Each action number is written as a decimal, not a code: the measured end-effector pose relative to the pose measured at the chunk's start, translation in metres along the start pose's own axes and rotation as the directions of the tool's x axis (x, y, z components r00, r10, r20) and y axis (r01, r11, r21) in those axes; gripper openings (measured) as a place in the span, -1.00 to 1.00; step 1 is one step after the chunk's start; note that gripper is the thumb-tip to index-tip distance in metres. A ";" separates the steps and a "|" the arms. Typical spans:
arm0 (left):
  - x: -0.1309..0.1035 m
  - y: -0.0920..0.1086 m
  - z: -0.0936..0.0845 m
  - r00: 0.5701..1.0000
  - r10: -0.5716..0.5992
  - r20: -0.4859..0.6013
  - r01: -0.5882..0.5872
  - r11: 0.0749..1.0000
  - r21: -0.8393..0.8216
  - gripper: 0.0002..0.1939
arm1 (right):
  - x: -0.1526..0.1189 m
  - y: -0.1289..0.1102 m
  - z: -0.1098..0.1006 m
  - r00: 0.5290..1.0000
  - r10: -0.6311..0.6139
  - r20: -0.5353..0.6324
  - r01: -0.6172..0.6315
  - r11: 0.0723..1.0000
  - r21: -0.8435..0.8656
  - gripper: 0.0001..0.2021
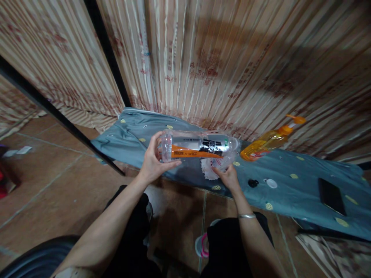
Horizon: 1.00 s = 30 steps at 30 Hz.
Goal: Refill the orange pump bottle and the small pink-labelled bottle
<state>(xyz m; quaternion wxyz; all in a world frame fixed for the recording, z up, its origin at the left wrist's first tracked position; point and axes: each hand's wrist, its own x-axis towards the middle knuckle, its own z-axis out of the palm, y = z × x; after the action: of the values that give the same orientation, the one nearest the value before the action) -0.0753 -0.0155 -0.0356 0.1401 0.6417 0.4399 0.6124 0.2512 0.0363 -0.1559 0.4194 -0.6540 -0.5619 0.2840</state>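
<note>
While the left hand (153,160) is closed around the base end of a clear bottle (197,146), the bottle is held sideways over a blue-grey cloth (285,199), its neck toward the right. The label is orange, silver and black. The right hand (230,177) pinches a crumpled translucent piece (210,170) with a jagged pale edge, on the near side of the neck; whether this hand also touches the bottle cannot be told. To the right, a pump bottle (257,148) containing orange liquid is on the cloth. Nearer, a small black item (253,183) and a pale disc (271,183) lie side by side. Farther right lies a dark flat rectangular object (332,196). A striped curtain (208,65) hangs on the far side.
</note>
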 end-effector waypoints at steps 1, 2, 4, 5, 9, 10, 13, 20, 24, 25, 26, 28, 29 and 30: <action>0.000 0.001 0.000 1.000 0.001 0.002 -0.001 1.000 0.003 0.03 | 0.000 -0.001 0.000 1.000 0.006 0.002 -0.006 1.000 -0.003 -0.47; 0.000 0.001 -0.001 1.000 0.005 0.002 -0.005 1.000 0.006 0.03 | 0.000 -0.002 0.000 1.000 0.010 0.005 -0.010 1.000 -0.003 -0.48; 0.001 0.001 -0.002 1.000 0.013 0.001 -0.013 1.000 0.013 0.02 | -0.001 -0.004 -0.001 1.000 0.008 0.012 -0.008 1.000 0.004 -0.48; 0.001 0.001 -0.003 1.000 0.014 0.001 -0.014 1.000 0.019 0.02 | -0.001 -0.006 -0.001 1.000 0.007 0.017 -0.007 1.000 0.004 -0.48; 0.002 -0.003 -0.005 1.000 0.016 0.020 -0.017 0.999 0.043 0.03 | -0.002 -0.012 -0.002 0.999 0.027 0.034 -0.026 1.000 -0.008 -0.46; 0.002 -0.004 -0.006 0.999 0.030 0.019 -0.030 0.999 0.036 0.04 | -0.002 -0.013 -0.002 0.999 0.034 0.036 -0.034 0.999 -0.011 -0.44; 0.003 -0.005 -0.007 0.999 0.046 0.026 -0.046 0.999 0.022 0.07 | -0.001 -0.014 -0.002 0.998 0.051 0.043 -0.051 0.999 0.000 -0.40; 0.004 -0.001 -0.004 1.000 0.007 0.000 -0.007 1.000 -0.006 0.00 | -0.001 -0.013 -0.002 0.997 0.042 0.062 -0.045 0.998 0.044 -0.35; 0.004 -0.001 -0.004 1.000 0.016 -0.016 -0.016 1.000 -0.011 0.00 | -0.002 -0.014 -0.002 0.998 0.040 0.039 -0.041 0.998 0.038 -0.39; 0.004 -0.001 -0.004 1.000 0.015 -0.017 -0.015 1.000 -0.006 0.01 | -0.002 -0.014 -0.002 0.999 0.036 0.037 -0.037 0.999 0.034 -0.39; 0.005 -0.001 -0.004 1.000 0.014 -0.018 -0.014 1.000 0.001 0.02 | -0.001 -0.013 -0.002 0.999 0.030 0.038 -0.031 0.999 0.030 -0.40; 0.005 -0.001 -0.005 1.000 0.013 -0.020 -0.013 1.000 0.011 0.04 | -0.001 -0.012 -0.001 0.999 0.017 0.045 -0.018 0.999 0.029 -0.40; 0.005 -0.001 -0.005 1.000 0.011 -0.020 -0.010 1.000 0.012 0.05 | -0.001 -0.011 -0.001 0.999 0.013 0.049 -0.015 0.999 0.031 -0.40; 0.005 -0.001 -0.005 1.000 0.007 -0.018 -0.007 1.000 0.012 0.05 | -0.001 -0.010 -0.001 0.999 0.011 0.050 -0.013 0.999 0.034 -0.41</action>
<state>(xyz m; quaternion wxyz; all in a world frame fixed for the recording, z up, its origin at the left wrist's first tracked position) -0.0808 -0.0126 -0.0318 0.1301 0.6383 0.4426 0.6162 0.2470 0.0356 -0.1464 0.4144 -0.6428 -0.5634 0.3124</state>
